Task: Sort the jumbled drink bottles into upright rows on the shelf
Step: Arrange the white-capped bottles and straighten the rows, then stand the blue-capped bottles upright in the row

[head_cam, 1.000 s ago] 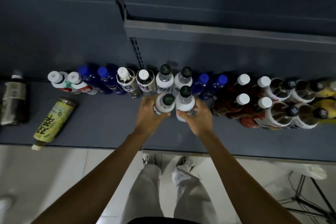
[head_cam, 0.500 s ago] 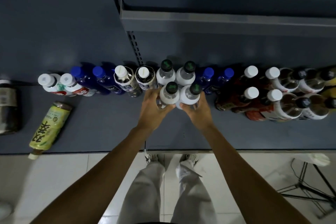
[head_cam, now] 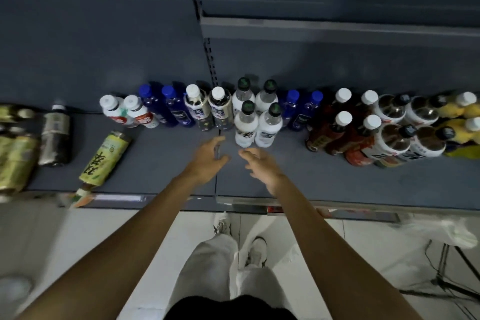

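Your left hand (head_cam: 207,161) and right hand (head_cam: 262,166) hovering loose-fingered, gripping nothing. Risk: sleeveless forearms sweeping leftward, clipping front white bottles (head_cam: 257,125), while reaching lying green bottle (head_cam: 104,158) overhanging shelf (head_cam: 337,184) edge.

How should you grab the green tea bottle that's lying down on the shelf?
Grip the green tea bottle around the middle of its body, coming down from above. It lies on its side, cap end poking over the shelf edge, so the round label side faces up with room on both sides. The left hand looks closer; then stand it up.
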